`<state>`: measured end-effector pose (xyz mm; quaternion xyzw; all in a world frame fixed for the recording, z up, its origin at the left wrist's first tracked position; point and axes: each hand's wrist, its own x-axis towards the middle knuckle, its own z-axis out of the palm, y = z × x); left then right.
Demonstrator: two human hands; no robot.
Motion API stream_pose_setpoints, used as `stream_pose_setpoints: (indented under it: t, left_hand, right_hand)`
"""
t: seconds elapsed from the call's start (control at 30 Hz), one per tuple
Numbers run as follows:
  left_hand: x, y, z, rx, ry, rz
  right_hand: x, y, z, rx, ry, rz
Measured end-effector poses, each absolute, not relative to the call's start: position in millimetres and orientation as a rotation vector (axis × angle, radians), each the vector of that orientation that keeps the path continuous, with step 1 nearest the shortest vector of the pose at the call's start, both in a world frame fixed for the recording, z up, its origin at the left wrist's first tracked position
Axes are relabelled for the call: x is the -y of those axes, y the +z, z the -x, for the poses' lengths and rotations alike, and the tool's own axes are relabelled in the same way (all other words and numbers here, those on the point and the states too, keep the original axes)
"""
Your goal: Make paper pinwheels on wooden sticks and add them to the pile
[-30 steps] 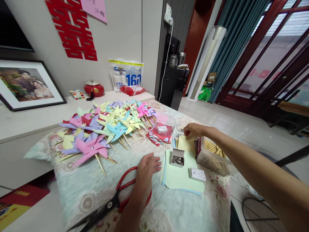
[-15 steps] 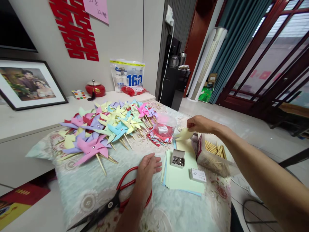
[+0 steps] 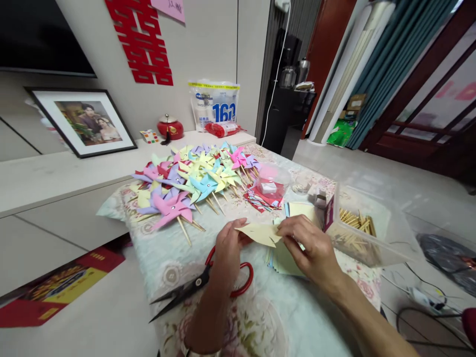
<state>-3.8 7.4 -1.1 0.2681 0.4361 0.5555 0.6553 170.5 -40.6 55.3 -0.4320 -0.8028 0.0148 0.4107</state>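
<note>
Two hands (image 3: 267, 248), one yellow paper (image 3: 260, 233), one scissors (image 3: 201, 285)

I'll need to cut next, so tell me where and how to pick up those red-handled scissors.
Take the scissors by the red loops, probably from the near right with the right hand. The black blades lie open, tips pointing near-left, so that end is unsafe. The left hand, holding the yellow paper, covers the loops and must lift first.

Both forearms reach forward, the hands meeting close together just above the surface. The left hand (image 3: 227, 247) pinches with thumb and fingers, palm turned inward. The right hand (image 3: 310, 246) pinches beside it, fingers curled, knuckles up.
</note>
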Motion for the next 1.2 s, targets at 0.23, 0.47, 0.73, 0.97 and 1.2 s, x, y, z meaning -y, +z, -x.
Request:
stream_pose_setpoints:
  t: [0.23,0.47,0.73,0.97,1.2]
  left_hand:
    - [38.7,-13.4,44.9,-1.401,1.149,-1.458]
    - [118.6,-30.6,57.9,-1.441,1.183,-2.271]
    - [150.5,-35.2,45.4,-1.437,1.062,-2.512]
    - [144.2,-31.7,49.1,-1.416,1.185,-2.333]
    - [145.1,-16.5,47.9,-1.422,1.182,-2.145]
  right_hand:
    - [97.0,7.9,-163.1,2.053,0.268,1.025]
    - [118.6,-9.8,-166.7,2.104,0.431,0.972]
    - [129.6,-14.0,-165.6,2.118,0.486,0.914]
    - [131.2,-14.9,-166.7,2.174,0.528,0.963]
    - [130.8,-17.2,-167.3,2.135,0.539,0.973]
